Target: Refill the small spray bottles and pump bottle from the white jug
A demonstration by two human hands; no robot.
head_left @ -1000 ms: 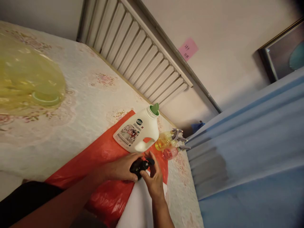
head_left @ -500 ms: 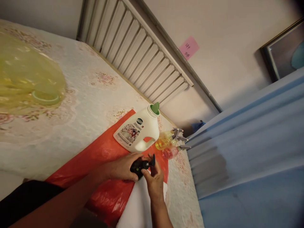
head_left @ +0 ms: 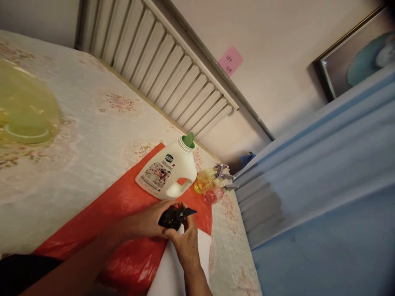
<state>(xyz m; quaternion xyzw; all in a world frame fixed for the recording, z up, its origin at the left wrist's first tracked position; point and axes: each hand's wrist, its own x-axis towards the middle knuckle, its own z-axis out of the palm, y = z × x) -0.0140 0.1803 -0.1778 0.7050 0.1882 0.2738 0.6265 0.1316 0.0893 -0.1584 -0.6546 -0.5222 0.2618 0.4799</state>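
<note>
Both your hands are closing on one small black sprayer (head_left: 173, 216), just in front of the white jug (head_left: 168, 174). Your left hand (head_left: 148, 222) is wrapping its fingers around the dark body, holding it down against the red bag (head_left: 123, 201). Your right hand (head_left: 185, 240) is pinching the pump head, thumb and fingers curled tight, with the nozzle tip poking out toward the far side of the jug. Neither hand is lying open; both are gripping the same thing.

Judging by its size, the sprayer is probably handling light and stiff, a hard plastic shell that is not giving under your fingers. The smooth dark surface may be slippery, more so on the crinkly bag under it, so the body is the sound place for the steadying grip, while the neck under the head is the place for the turning fingers. The thin nozzle looks like the weakest part; you are better off keeping pressure away from it.

Beside the jug's handle, a yellow bottle (head_left: 203, 184) and a pink bottle (head_left: 212, 195) are lying together, touching, triggers pointing away from the jug. Far from the jug, a yellow bowl (head_left: 27, 111) is sitting on the flowered bed (head_left: 77, 135).
</note>
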